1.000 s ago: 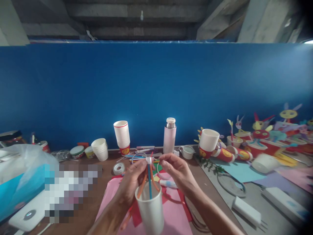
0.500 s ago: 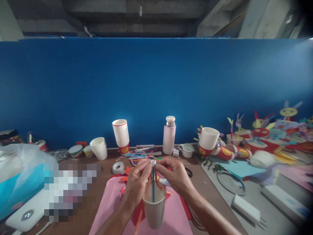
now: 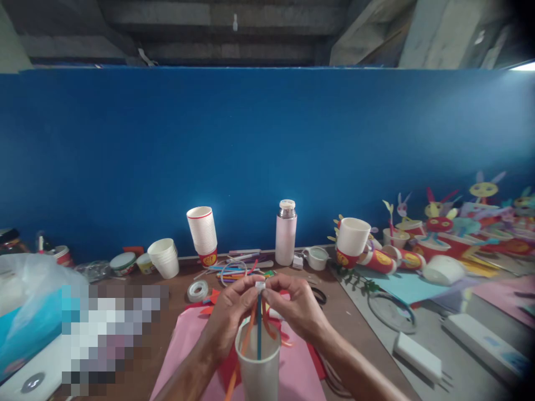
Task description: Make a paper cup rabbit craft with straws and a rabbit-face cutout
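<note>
Drawn closer together since the earlier frame: left grip [image 3: 232, 317] and right grip [image 3: 295, 309], both pinched on a small white tab [image 3: 259, 285], mostly hidden, atop a blue straw [image 3: 259, 328]; paper cup [image 3: 257, 373] just below.

Left hand: [image 3: 229, 318] pinches a small white piece [image 3: 260, 285] from its left side.
Right hand: [image 3: 296, 309] pinches the same piece from the right, knuckles almost meeting the left hand's.
Below the hands: a paper cup [image 3: 258, 363], with a blue straw [image 3: 259, 328] and orange strips [image 3: 247, 334] running from the white piece down into it.
Underneath: pink paper [image 3: 179, 348] over red paper [image 3: 315, 362], on a wooden table [image 3: 355, 328].
Behind: a tape roll [image 3: 198, 291], a cup stack [image 3: 202, 229] and a flask [image 3: 286, 233], before a blue wall [image 3: 267, 150].
Far right: cup crafts [image 3: 438, 234].
</note>
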`<state>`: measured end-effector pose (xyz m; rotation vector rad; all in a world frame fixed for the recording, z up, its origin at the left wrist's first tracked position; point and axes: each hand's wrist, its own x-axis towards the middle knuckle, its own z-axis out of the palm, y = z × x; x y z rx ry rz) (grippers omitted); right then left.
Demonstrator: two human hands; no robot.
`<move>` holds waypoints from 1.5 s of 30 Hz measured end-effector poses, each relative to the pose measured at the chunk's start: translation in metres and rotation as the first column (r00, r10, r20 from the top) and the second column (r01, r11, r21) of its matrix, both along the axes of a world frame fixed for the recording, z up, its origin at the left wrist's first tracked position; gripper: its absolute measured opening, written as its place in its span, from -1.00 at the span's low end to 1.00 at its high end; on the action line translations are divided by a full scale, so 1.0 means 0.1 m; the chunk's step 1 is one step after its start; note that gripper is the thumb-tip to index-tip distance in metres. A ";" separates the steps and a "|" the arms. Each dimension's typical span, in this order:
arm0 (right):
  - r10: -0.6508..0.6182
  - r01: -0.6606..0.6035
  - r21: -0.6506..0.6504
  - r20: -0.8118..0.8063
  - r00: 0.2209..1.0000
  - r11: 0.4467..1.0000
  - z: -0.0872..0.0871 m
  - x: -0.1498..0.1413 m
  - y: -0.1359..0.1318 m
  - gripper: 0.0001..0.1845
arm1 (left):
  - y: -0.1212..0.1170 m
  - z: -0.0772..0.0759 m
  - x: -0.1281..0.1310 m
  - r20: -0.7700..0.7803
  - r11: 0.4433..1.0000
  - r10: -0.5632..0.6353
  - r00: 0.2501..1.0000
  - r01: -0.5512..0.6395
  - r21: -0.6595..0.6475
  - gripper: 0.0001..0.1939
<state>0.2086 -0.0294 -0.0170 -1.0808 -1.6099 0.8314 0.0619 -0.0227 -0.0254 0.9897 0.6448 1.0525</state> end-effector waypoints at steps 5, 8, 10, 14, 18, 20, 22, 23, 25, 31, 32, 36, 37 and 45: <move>0.017 -0.017 0.009 -0.005 1.000 1.000 -0.04 0.00 0.02 -0.84 | 0.05 0.05 -0.06 -0.100 0.999 -0.028 0.995 0.030 0.013 -0.83; 0.019 -0.020 -0.022 -0.007 1.000 1.000 -0.05 -0.01 0.02 -0.84 | 0.05 0.09 -0.08 -0.158 0.999 0.047 0.986 -0.042 0.030 -0.82; 0.033 -0.035 -0.048 -0.029 0.999 0.998 -0.06 -0.02 0.01 -0.84 | 0.04 0.09 -0.09 -0.137 0.999 0.046 0.990 -0.046 0.009 -0.83; 0.121 -0.138 -0.122 -0.132 0.984 0.983 -0.07 -0.02 0.00 -0.83 | 0.05 0.04 -0.12 0.032 0.995 -0.075 0.997 0.077 -0.060 -0.86; 0.201 -0.233 -0.138 -0.215 0.956 0.963 -0.10 -0.01 0.00 -0.79 | 0.07 -0.01 -0.15 0.120 0.975 -0.172 0.978 0.187 -0.121 -0.86; 0.204 -0.232 -0.129 -0.202 0.958 0.964 -0.10 0.00 0.01 -0.79 | 0.08 -0.03 -0.15 0.121 0.979 -0.152 0.981 0.166 -0.120 -0.86; 0.192 -0.213 -0.119 -0.163 0.968 0.970 -0.09 0.02 0.02 -0.78 | 0.08 -0.03 -0.13 0.116 0.986 -0.115 0.987 0.127 -0.106 -0.86; 0.188 -0.206 -0.118 -0.145 0.971 0.971 -0.08 0.02 0.02 -0.78 | 0.08 -0.03 -0.12 0.112 0.989 -0.099 0.989 0.111 -0.103 -0.86; 0.184 -0.198 -0.122 -0.121 0.975 0.973 -0.06 0.03 0.02 -0.76 | 0.07 -0.03 -0.10 0.108 0.990 -0.080 0.991 0.091 -0.106 -0.86; 0.141 -0.153 -0.124 -0.106 0.984 0.980 -0.09 0.05 0.04 -0.72 | 0.02 0.00 -0.06 0.082 0.992 -0.031 0.996 0.041 -0.123 -0.88; 0.141 -0.157 -0.138 -0.119 0.983 0.978 -0.10 0.04 0.04 -0.71 | 0.01 0.02 -0.06 0.080 0.992 -0.022 0.997 0.032 -0.125 -0.89; 0.172 -0.227 -0.207 -0.255 0.951 0.952 -0.07 0.03 0.02 -0.70 | -0.06 0.10 -0.04 0.126 0.991 -0.022 0.992 0.038 -0.127 -0.87; 0.188 -0.255 -0.218 -0.287 0.939 0.942 -0.04 0.03 0.01 -0.70 | -0.08 0.13 -0.03 0.138 0.990 -0.026 0.990 0.045 -0.131 -0.86; 0.055 -0.124 -0.146 -0.402 0.914 0.981 0.09 0.35 0.15 -0.67 | -0.04 0.31 -0.23 0.128 0.990 0.082 0.988 -0.066 -0.125 -0.87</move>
